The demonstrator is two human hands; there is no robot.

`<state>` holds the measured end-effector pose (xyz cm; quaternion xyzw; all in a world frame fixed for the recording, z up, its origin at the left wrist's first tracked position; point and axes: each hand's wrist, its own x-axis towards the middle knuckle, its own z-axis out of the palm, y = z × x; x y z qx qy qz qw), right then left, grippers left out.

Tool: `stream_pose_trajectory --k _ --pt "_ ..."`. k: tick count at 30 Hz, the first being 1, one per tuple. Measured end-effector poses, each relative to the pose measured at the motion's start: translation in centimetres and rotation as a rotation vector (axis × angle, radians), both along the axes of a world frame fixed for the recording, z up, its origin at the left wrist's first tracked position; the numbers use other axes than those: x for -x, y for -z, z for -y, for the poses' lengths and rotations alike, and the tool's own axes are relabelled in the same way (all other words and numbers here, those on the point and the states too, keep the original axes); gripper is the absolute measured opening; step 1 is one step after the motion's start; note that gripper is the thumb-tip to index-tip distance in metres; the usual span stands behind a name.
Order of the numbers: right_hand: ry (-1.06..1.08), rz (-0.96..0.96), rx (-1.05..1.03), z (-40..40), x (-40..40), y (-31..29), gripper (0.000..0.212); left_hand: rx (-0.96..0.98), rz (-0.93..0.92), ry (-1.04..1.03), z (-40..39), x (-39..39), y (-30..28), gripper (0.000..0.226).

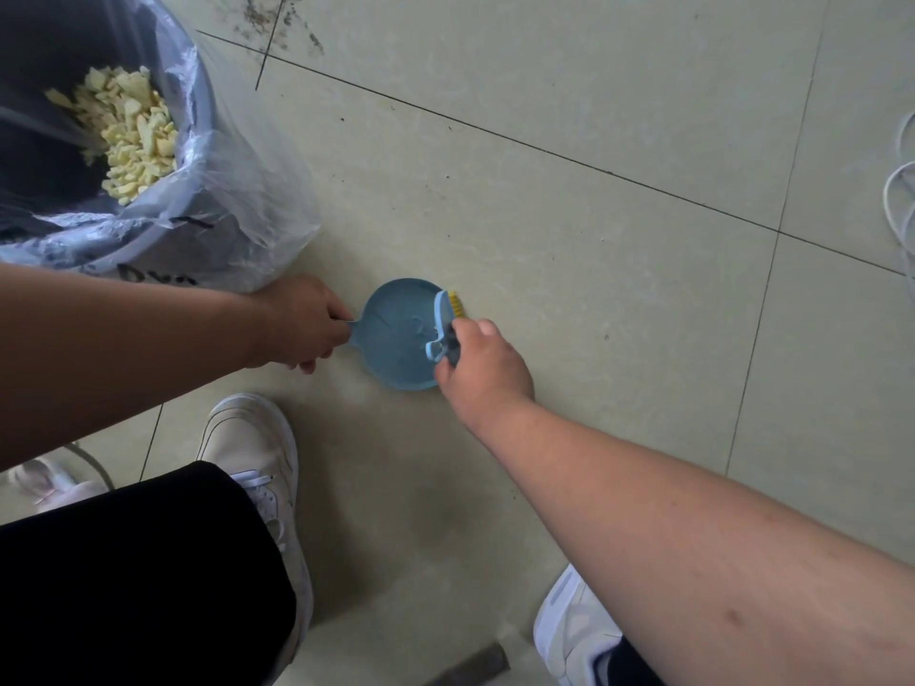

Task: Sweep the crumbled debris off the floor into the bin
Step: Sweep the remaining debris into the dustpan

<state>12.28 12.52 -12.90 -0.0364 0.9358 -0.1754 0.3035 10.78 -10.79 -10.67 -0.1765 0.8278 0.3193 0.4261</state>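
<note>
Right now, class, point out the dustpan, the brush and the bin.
dustpan (391,334), head view, on its flat blue pan.
brush (444,316), head view, on its blue back above the yellow bristles.
bin (198,210), head view, on its bag-covered side wall.

The dustpan (396,334) lies flat on the floor (594,215), just right of the lined bin (163,225), which holds a heap of crumbled debris (131,136). The left hand (302,329) is at the dustpan's left end (on its handle); the right hand (482,368) is at its right edge, with the brush (445,314) over the rim. Two shoes stand nearer, below the hands.
</note>
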Motion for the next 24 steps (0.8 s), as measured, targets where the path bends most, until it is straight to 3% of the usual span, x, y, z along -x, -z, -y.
stream_pose_trajectory --k 8,14,20,24 --pt "-0.046 0.008 0.126 2.0 -1.1 -0.7 0.035 -0.025 -0.003 -0.017 0.8 -0.4 1.7 0.023" --pt "0.142 -0.106 0.246 -2.1 0.7 -1.7 0.018 -0.011 0.019 0.005 1.7 -1.2 2.9 0.021" --pt "0.325 -0.215 0.089 -10.0 3.1 -1.6 0.024 0.067 0.044 0.105 2.7 -1.8 3.8 0.030" --pt "0.293 -0.110 -0.032 -13.4 2.0 -1.3 0.028 0.092 0.035 0.205 2.9 -1.8 3.6 0.031"
